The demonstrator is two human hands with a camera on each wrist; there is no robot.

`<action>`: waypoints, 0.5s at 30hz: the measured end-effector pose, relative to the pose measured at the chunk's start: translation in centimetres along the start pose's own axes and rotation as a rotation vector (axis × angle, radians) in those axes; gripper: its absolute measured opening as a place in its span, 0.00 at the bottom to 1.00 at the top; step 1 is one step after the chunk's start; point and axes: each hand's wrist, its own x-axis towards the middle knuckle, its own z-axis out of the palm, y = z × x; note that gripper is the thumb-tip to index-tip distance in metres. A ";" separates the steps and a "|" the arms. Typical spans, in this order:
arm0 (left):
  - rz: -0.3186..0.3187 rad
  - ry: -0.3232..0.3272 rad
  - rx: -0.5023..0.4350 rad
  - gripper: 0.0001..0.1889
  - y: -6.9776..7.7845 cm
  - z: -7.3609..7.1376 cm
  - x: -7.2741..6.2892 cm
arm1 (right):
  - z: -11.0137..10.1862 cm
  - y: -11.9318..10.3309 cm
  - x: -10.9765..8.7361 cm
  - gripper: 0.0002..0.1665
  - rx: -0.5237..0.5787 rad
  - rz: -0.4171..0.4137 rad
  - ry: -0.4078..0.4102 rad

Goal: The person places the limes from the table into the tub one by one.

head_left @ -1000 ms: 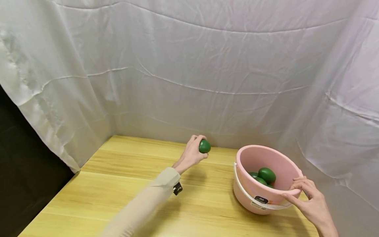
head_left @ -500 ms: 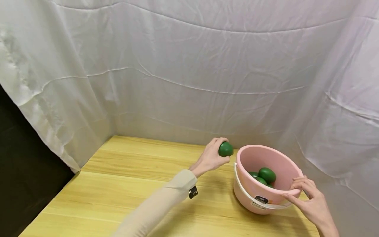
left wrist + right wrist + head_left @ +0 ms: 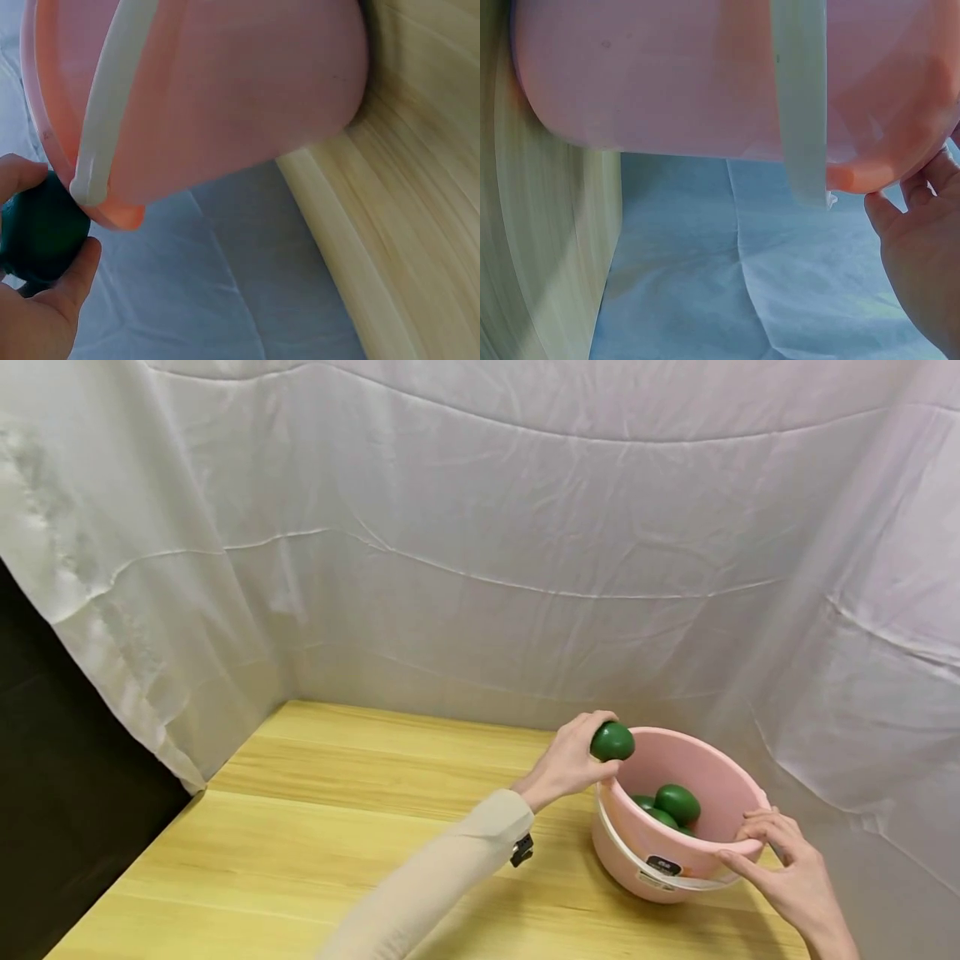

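Observation:
My left hand grips a smooth, dark green avocado between thumb and fingers. It is at the left rim of a pink bucket, and the avocado overlaps the opening in the head view. The left wrist view shows the held avocado right at the rim, beside the end of the white handle. Several similar green avocados lie inside the bucket. On the opposite side, my right hand pinches the rim, thumb outside and fingers over the edge. The bucket stands upright on the table.
The wooden table extends to the left of the bucket. Pale grey cloth hangs behind the table and along both sides. A dark area shows past the table's left edge. The bucket's handle hangs down across its front.
My left hand has carried the avocado rightward across the table to the bucket's rim. The right hand and the bucket have stayed in place.

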 end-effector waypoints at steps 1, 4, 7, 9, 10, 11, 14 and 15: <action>0.005 -0.009 0.014 0.29 0.1 0.1 0.1 | 0.0 0.0 0.0 0.18 -0.002 -0.002 0.000; 0.010 -0.036 0.049 0.30 0.5 0.5 0.3 | 0.1 0.1 0.0 0.18 -0.005 -0.003 0.001; 0.015 -0.059 0.086 0.31 0.9 0.9 0.3 | 0.1 0.0 -0.1 0.17 -0.002 -0.002 -0.001; 0.020 -0.068 0.117 0.32 1.0 1.1 0.2 | 0.1 0.0 -0.1 0.17 0.000 0.000 -0.001; 0.024 -0.070 0.128 0.33 1.1 1.2 0.2 | 0.1 -0.1 -0.1 0.17 0.000 0.001 -0.001; 0.027 -0.072 0.139 0.33 1.2 1.3 0.2 | 0.1 -0.1 -0.1 0.17 -0.001 0.001 0.000; 0.031 -0.072 0.158 0.33 1.3 1.5 0.2 | 0.1 -0.2 -0.1 0.17 -0.002 0.001 -0.001; 0.030 -0.072 0.161 0.33 1.4 1.5 0.1 | 0.1 -0.1 -0.1 0.17 -0.003 0.001 -0.001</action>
